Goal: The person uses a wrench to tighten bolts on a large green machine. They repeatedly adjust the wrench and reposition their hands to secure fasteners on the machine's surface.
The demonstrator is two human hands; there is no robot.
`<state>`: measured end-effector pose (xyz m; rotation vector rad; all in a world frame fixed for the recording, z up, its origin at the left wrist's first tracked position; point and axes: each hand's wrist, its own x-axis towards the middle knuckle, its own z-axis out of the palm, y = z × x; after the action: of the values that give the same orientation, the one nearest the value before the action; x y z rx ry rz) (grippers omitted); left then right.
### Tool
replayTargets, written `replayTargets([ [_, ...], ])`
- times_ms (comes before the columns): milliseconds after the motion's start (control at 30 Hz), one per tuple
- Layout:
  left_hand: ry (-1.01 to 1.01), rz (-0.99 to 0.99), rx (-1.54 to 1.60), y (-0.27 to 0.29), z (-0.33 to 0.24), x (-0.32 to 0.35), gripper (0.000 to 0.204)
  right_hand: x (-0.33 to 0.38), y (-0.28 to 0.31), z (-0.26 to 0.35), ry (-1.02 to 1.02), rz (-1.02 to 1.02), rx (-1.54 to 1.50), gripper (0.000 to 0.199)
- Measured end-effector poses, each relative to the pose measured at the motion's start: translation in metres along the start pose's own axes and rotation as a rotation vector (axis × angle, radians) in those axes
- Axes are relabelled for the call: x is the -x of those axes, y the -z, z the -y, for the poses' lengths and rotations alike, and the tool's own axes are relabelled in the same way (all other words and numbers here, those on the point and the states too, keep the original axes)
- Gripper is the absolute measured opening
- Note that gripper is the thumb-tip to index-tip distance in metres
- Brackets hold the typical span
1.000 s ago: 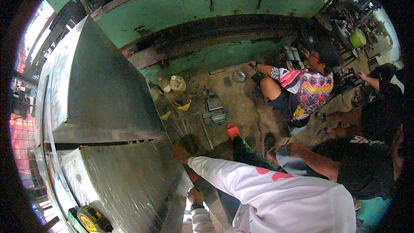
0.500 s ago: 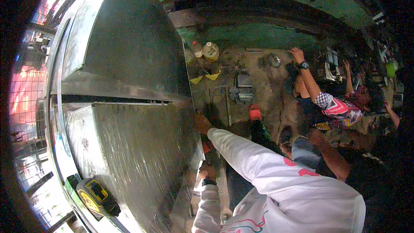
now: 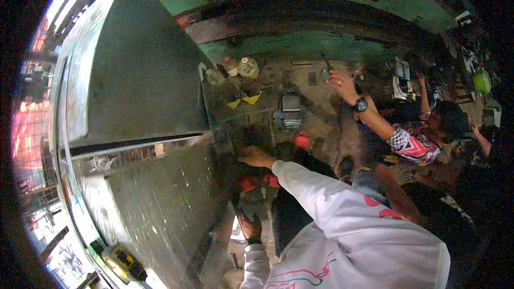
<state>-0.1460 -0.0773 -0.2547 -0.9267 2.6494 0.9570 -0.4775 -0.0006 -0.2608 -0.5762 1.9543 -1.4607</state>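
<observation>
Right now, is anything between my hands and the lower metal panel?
Nothing visible: your right hand and left hand are near the right edge of the lower metal panel; contact is unclear.

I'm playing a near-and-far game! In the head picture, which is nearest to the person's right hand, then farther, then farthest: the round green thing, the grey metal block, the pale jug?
From the right hand:
1. Grey metal block: on the floor, slightly right.
2. Pale jug: farther up the picture.
3. Round green thing: far right.
</observation>
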Motion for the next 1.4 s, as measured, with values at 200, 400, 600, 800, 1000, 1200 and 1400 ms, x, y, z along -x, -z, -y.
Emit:
replayTargets([
  [200,0.303,0.038,0.055,0.023,-0.032,0.016,0.061,0.051,0.226,0.058,-0.195,-0.674,0.278,0.024],
  [400,0.446,-0.026,0.048,0.000,0.003,0.002,0.049,0.048,0.423,-0.085,-0.650,-0.873,0.489,0.027],
  [600,0.459,0.047,0.052,-0.019,-0.037,-0.053,0.048,0.027,0.471,-0.183,-0.933,-0.419,-0.193,0.060],
  [800,0.328,0.219,-0.027,-0.033,-0.079,-0.165,0.048,-0.007,0.494,-0.151,-0.753,-0.262,0.179,0.060],
  [1000,0.044,0.376,-0.078,-0.043,-0.149,-0.324,0.047,-0.021,0.447,-0.129,-0.760,-0.173,0.565,0.072],
  [1200,-0.217,0.593,-0.098,-0.059,-0.262,-0.452,0.047,-0.045,0.411,-0.106,-0.718,-0.156,0.582,0.085],
  [1400,-0.322,0.767,-0.218,-0.124,-0.351,-0.480,0.055,-0.055,0.440,-0.045,-0.785,-0.200,0.347,0.078],
])
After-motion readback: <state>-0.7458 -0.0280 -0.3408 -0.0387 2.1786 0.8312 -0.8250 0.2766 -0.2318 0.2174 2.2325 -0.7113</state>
